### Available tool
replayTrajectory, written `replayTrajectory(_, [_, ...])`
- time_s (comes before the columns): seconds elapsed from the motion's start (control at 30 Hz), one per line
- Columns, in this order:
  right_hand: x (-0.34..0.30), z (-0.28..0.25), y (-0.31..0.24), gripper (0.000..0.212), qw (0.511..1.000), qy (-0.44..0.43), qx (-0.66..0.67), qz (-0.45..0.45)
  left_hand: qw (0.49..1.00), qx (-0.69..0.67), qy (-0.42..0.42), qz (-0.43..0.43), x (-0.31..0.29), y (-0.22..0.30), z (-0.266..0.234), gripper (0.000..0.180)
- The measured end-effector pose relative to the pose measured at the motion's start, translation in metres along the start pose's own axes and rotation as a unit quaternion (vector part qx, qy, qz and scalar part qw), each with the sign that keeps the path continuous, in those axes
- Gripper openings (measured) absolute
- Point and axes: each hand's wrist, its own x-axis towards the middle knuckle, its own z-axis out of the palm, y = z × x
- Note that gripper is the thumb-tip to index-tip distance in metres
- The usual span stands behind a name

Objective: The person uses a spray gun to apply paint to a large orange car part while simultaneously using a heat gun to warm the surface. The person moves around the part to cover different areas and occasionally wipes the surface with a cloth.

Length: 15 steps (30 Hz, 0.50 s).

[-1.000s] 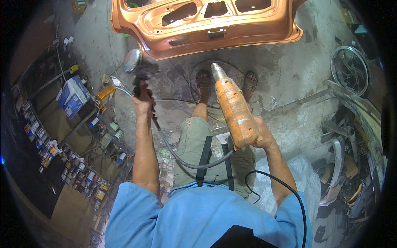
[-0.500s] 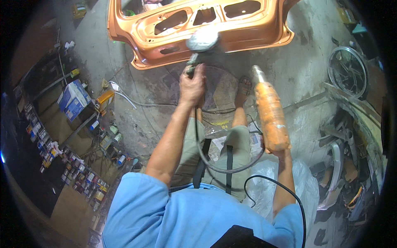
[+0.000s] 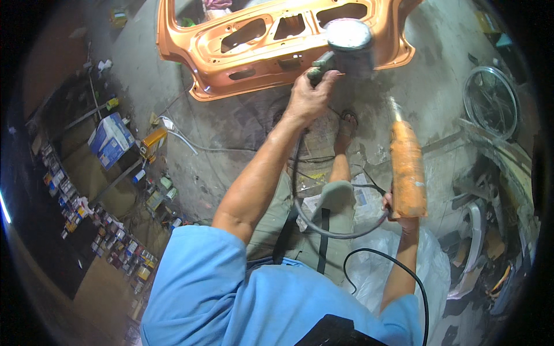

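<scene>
My left hand (image 3: pixel 312 98) is closed around the dark handle of a spray gun (image 3: pixel 349 43) with a round, pale-topped cup, blurred at its lower edge. The cup overlaps the lower right part of an orange metal car panel (image 3: pixel 202 85) with several cut-outs; whether they touch I cannot tell. A grey hose (image 3: pixel 340 235) loops from under my left hand across to my right. My right hand (image 3: pixel 389 203), mostly hidden, grips the lower end of an orange-wrapped cylindrical tool (image 3: pixel 408 170) with a narrow metal tip pointing away from me.
A spoked wheel (image 3: pixel 490 104) and scrap trim pieces (image 3: pixel 476 242) lie on the right. To the left are a blue and white box (image 3: pixel 108 141), an orange can (image 3: pixel 154 142) and rows of small containers (image 3: pixel 124 248). A pale hose (image 3: pixel 225 150) crosses the floor; plastic sheeting (image 3: pixel 369 271) lies beside my legs.
My left hand has swept the spray gun to the right along the panel's lower edge. My right hand and the orange tool have shifted slightly right, the tool standing straighter.
</scene>
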Motion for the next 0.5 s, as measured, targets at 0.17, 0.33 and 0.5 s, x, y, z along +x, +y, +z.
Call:
replayTrajectory(0.17, [0.018, 0.077, 0.010, 0.054, 0.996, -0.045, 0.080, 0.022, 0.986, -0.084, 0.079, -0.117, -0.045, -0.031, -0.121, 0.038])
replayTrajectory(0.33, [0.043, 0.179, -0.003, 0.056, 0.920, -0.177, -0.281, -0.208, 0.967, -0.127, 0.162, -0.147, -0.094, -0.056, -0.233, 0.034])
replayTrajectory(0.5, [0.052, 0.235, -0.005, 0.059, 0.882, -0.198, -0.317, -0.289, 0.964, -0.054, 0.234, -0.114, -0.118, -0.057, -0.294, 0.028])
